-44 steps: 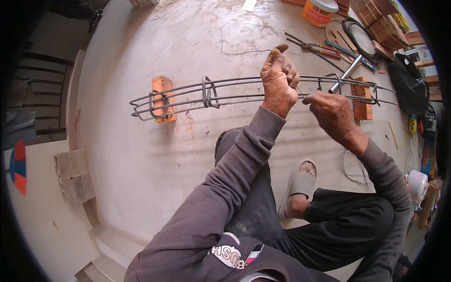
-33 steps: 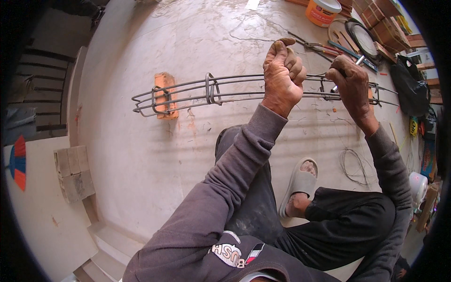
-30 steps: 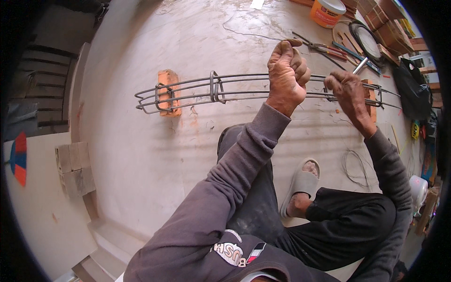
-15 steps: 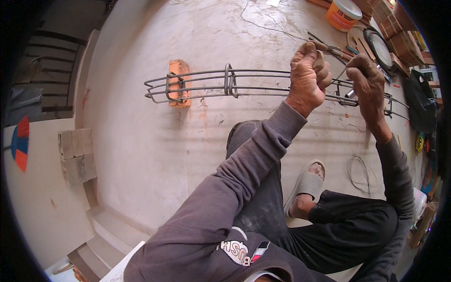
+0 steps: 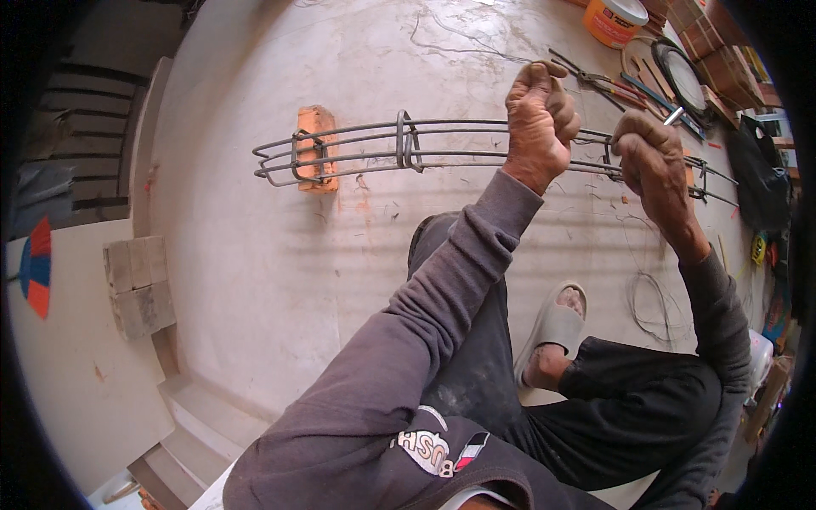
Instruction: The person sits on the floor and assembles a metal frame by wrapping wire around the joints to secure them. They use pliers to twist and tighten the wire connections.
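Observation:
A long cage of dark steel rods (image 5: pixel 459 155) lies crosswise before me, joined by bent rectangular stirrups (image 5: pixel 401 140). Its left end rests over an orange brick (image 5: pixel 308 123). My left hand (image 5: pixel 537 127) is closed in a pinch above the cage's middle, and a thin wire (image 5: pixel 476 41) runs from the far floor to its fingertips. To its right, my right hand (image 5: pixel 653 157) is curled round a slim tool with a silver shaft (image 5: pixel 674 116), which sticks out past the knuckles. The tool's other end is hidden by the fingers. Both hands cover parts of the rods.
Pincers (image 5: pixel 603 83) and other hand tools lie beyond the cage, near an orange bucket (image 5: pixel 614 24) and stacked bricks (image 5: pixel 722 76). A black bag (image 5: pixel 759 174) sits at the right. Loose coiled wire (image 5: pixel 650 306) lies near my sandalled foot (image 5: pixel 557 327). Grey blocks (image 5: pixel 136 285) stand left.
My right hand has turned, so the silver shaft that pointed down toward the cage now points up and away. My left hand has shifted slightly left and away, and the wire has moved with it.

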Motion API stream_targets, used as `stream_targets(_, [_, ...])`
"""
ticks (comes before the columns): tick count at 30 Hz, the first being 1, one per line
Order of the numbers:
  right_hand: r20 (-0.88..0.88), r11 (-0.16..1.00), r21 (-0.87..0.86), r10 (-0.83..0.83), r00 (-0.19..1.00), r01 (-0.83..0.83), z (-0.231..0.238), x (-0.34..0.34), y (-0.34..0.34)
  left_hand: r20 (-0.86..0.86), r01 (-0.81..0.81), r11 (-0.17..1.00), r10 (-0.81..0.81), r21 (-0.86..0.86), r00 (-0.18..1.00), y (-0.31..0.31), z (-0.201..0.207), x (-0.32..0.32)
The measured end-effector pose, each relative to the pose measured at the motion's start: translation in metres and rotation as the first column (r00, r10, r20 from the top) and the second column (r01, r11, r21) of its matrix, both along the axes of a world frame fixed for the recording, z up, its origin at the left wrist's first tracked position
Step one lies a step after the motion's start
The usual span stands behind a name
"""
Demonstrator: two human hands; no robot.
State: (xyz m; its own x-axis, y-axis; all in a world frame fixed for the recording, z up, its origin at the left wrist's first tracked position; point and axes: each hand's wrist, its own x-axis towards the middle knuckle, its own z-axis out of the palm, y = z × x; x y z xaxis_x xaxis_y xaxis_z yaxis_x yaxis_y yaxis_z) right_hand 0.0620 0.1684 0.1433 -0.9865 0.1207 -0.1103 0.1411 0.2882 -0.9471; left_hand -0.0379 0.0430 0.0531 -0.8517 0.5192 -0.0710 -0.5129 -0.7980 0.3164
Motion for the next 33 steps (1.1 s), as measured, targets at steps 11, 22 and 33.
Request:
stream_targets(11, [0.1,0.932,-0.109,-0.335,0.937,0.345,-0.034,-0.005,0.011,-0.559,-0.392,0.752,0.037,-0.531,0.828,0.031,-0.015,0.032])
stream_targets(22, [0.309,0.858,-0.349,-0.276,0.91,0.378,-0.036,-0.004,0.001,-0.64,-0.562,0.52,0.039,-0.643,0.768,0.041,-0.024,0.048])
stream_targets(33, [0.168,0.913,-0.087,-0.381,0.909,0.399,-0.048,-0.002,0.004,-0.336,0.015,0.833,-0.239,-0.553,0.911,0.026,-0.005,0.044])
